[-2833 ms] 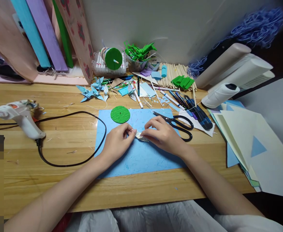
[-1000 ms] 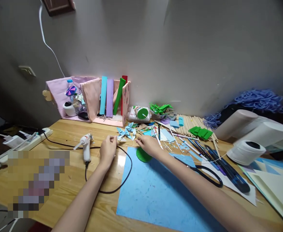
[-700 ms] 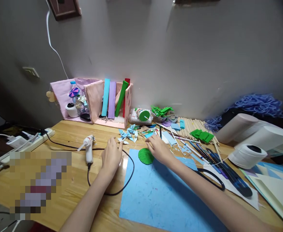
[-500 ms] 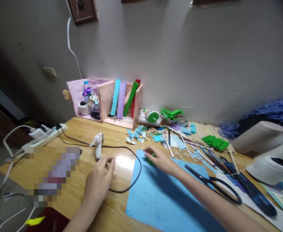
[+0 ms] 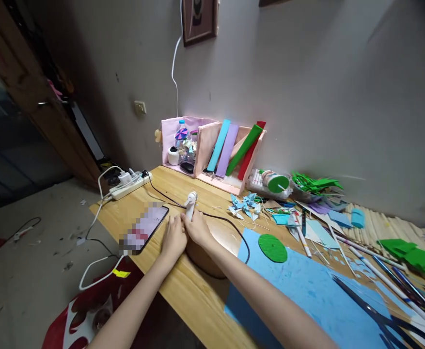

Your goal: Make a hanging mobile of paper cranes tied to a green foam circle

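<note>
A white hot glue gun (image 5: 191,202) stands upright on the wooden table, its black cord looping round to the right. My right hand (image 5: 198,229) is closed round the lower part of its handle. Pressed up beside it, my left hand (image 5: 174,236) has its fingers curled in at the gun's base; what they grip is hidden. To the right, a green paper disc (image 5: 272,248) lies flat on a blue sheet (image 5: 306,295), touched by neither hand.
A phone (image 5: 149,230) lies left of my hands, with a power strip (image 5: 130,186) behind it. Black scissors (image 5: 375,315) rest on the right. A pink box (image 5: 215,184) with coloured strips stands at the back, near blue paper cranes (image 5: 246,206) and sticks (image 5: 375,215).
The view has swung left. My right hand has left the green disc and come over to the glue gun, and my left hand has moved in beside it. Both have closed.
</note>
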`<state>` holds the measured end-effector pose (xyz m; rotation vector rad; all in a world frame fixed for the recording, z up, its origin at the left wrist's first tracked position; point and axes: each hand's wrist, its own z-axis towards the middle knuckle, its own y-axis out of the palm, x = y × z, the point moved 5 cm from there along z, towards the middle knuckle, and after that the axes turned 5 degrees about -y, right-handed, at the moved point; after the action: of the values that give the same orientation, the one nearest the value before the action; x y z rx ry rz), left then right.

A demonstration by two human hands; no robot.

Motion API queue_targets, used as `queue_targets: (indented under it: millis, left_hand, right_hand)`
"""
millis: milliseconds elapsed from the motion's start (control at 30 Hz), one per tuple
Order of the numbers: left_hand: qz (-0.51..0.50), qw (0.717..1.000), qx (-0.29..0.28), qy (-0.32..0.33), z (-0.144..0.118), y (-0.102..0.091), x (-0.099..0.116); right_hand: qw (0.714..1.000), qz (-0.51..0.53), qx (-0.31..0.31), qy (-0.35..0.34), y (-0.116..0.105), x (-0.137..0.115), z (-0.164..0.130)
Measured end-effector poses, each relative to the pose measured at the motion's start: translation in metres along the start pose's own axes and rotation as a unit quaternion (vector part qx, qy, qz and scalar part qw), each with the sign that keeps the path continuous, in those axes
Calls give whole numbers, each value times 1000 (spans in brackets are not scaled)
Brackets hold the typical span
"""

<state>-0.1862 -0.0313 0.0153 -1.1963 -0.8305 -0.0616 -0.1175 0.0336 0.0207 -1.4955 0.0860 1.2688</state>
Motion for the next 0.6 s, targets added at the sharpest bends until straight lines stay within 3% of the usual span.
queue_targets:
  millis: [100, 267, 333, 467, 600]
  left_hand:
    - [-13, 1000, -1, 4, -3, -2, 4]
    - [-53, 997, 30, 46, -22, -19, 32]
    - [-91, 991, 17, 96, -35, -27, 56]
    - [-190, 954, -85, 215, -58, -27, 112]
    - [-200, 929, -142, 278, -54, 4, 166]
  right_hand:
    - [997, 32, 34, 67, 3, 3, 4]
    - [988, 125, 57, 67, -17, 5, -14]
    - [976, 193, 94, 45, -40, 5, -34]
    - [925, 312, 216, 16, -106, 13, -94]
    - [896, 308, 315, 51, -165, 36, -162]
